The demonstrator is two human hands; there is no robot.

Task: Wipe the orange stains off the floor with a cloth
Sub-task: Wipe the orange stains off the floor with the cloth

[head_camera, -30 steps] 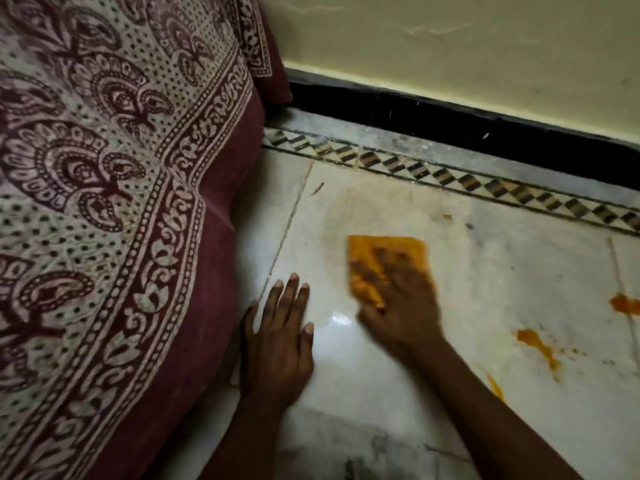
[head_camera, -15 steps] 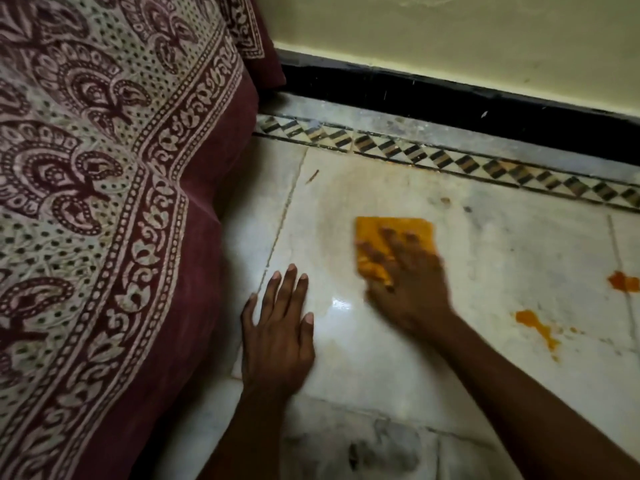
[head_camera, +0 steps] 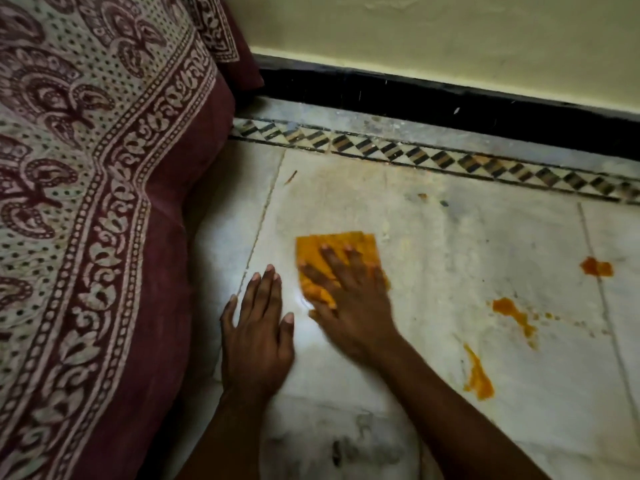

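Head view, cloth: The orange cloth is lying folded and flat on the pale marble floor, near the middle of the tile in front of the person.
Head view, right hand: The right hand is pressing down on the cloth with fingers spread and nearly straight; this grip is flat and open-palmed, pinching nothing. Its outline is blurring slightly, which suggests a wiping stroke in progress.
Head view, left hand: The left hand is resting flat on the bare floor just beside the right hand, fingers straight and together, holding nothing. It appears to be serving as a brace.
Head view, work completed: The tile around and beyond the cloth is showing only a faint yellowish haze, so this patch is judged largely wiped, with residue remaining.
Head view, work remaining: Three orange stains are lying untouched to the right, well apart from the cloth: one far right, one nearer, and one streak closest to the person. Small specks are trailing between them.
Head view, progress estimate: The task is judged to be in its early-to-middle stage.
Head view, surroundings: A maroon patterned bedcover is hanging down at the left, and a black skirting strip is running along the wall.
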